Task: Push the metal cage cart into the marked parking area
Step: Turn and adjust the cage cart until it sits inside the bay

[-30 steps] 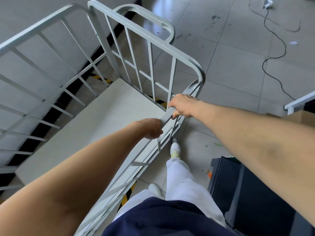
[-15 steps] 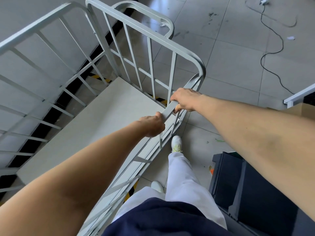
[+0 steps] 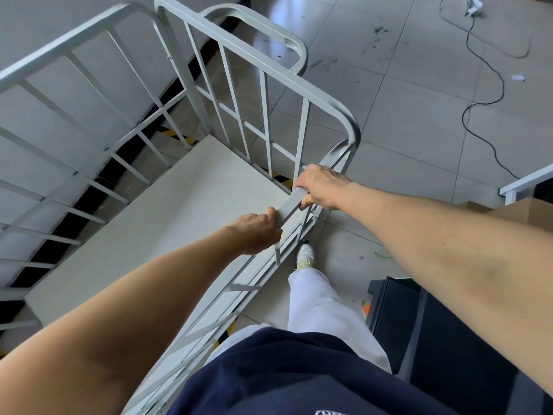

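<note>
On near top rail of metal cage cart (image 3: 167, 205): left hand (image 3: 254, 232) and right hand (image 3: 321, 185), each grip wrapped round rail. Cart over yellow-black floor tape (image 3: 276, 176), against wall. Step: final push. Next: square cart within tape; foot (image 3: 305, 254) near base.

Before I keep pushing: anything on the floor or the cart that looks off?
A loose black cable snakes across the tiles right of the cage cart, with paper scraps and dark smudges nearby. The cart itself looks intact; both hands grip its top rail.
</note>
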The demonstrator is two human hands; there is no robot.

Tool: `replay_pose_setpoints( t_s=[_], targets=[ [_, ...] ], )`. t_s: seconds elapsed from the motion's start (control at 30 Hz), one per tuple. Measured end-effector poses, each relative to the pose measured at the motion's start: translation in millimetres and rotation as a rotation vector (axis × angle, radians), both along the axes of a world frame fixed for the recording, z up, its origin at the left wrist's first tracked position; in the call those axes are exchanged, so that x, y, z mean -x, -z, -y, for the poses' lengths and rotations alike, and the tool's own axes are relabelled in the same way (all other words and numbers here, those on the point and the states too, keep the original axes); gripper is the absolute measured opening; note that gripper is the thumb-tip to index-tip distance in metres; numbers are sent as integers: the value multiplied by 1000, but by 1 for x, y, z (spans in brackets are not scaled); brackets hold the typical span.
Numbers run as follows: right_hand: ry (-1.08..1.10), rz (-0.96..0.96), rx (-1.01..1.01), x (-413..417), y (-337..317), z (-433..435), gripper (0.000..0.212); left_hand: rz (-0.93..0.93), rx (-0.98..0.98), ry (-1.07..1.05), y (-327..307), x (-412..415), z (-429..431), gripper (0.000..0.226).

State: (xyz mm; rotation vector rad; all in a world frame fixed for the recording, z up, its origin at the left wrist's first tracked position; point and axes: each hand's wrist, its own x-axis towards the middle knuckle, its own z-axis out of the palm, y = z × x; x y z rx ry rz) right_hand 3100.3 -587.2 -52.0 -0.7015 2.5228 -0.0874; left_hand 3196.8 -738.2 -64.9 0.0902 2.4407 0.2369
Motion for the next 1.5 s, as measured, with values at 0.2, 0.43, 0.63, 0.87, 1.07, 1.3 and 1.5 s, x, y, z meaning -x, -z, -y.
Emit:
replay_pose_setpoints(
  t_s=[0.2,0.43,0.63,0.87,1.07,1.3,1.5],
  targets=[
    [-5,-1,-3,0,0,0,26,5,-3,3,0,1,0,39],
    [52,10,-38,-1,0,5,28,66,37,-33,-13,3,-7,42],
    [55,73,-102,1,-4,9,31,100,55,-65,-13,6,-10,46],
    [-81,152,-173,15,-15,7,35,211,114,42,-36,24,-13,48],
    [-91,103,-125,55,-38,6,51,72,124,145,-61,77,-12,48],
    [-275,5,-169,164,-55,6,42,2,117,67,-81,181,-30,41],
    [-576,-53,-228,262,-76,11,40,-35,73,-160,-84,266,-34,36]
  ],
)
